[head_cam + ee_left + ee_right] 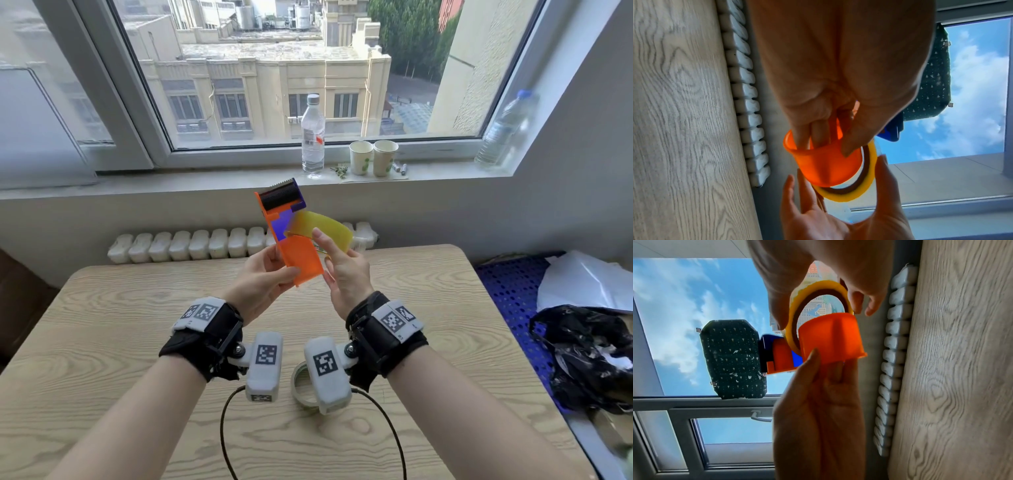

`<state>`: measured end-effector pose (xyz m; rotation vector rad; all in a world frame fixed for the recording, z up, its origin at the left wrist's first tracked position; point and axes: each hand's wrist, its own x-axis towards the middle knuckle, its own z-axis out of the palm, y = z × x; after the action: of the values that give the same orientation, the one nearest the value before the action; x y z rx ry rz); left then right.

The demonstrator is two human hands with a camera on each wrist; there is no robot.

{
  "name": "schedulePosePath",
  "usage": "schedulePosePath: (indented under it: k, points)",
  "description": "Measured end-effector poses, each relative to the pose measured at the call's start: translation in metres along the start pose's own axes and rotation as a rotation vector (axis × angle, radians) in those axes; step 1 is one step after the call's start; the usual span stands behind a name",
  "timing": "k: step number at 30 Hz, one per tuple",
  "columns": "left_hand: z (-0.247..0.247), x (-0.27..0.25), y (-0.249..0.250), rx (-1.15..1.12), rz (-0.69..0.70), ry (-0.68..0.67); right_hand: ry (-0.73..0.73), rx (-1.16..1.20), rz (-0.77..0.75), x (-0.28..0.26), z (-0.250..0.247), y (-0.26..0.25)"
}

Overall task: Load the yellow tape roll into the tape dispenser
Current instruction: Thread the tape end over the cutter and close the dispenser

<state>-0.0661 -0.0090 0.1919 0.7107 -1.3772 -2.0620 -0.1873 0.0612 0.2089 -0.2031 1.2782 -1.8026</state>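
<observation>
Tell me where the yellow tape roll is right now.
In the head view the yellow tape roll is held up over the table's far edge in the right hand, against the right side of the orange tape dispenser.

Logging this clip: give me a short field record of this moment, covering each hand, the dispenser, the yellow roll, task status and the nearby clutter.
left hand: grips the tape dispenser by its orange handle, fingers inside it
right hand: holds the yellow tape roll by its rim
roll position: beside the handle, at the dispenser's blue part; not seated
dispenser pose: held above the table, black roller end up
task status: loading not finished
table: another tape roll, partly hidden
windowsill: two bottles, two paper cups
</observation>
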Motion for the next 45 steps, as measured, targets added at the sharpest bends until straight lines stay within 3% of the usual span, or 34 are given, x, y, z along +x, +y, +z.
schedulePosePath:
  k: [17,23,34,40,45]
  points:
    - [0.005,0.0,-0.001,-0.078,0.097,0.0,0.07,-0.301,0.013,-0.009,-0.002,0.01]
    - [0.005,-0.002,0.001,-0.139,0.087,-0.063,0.009,-0.401,0.05,-0.01,-0.008,0.005]
    - [0.013,-0.006,0.004,-0.224,-0.024,-0.151,-0.24,-0.47,0.19,-0.013,-0.017,-0.004]
    - [0.021,-0.008,0.011,-0.14,-0.066,-0.16,-0.352,-0.627,0.24,-0.015,-0.019,-0.002]
    - [0.019,-0.008,0.017,-0.097,-0.062,-0.054,-0.389,-0.618,0.217,-0.017,-0.024,-0.009]
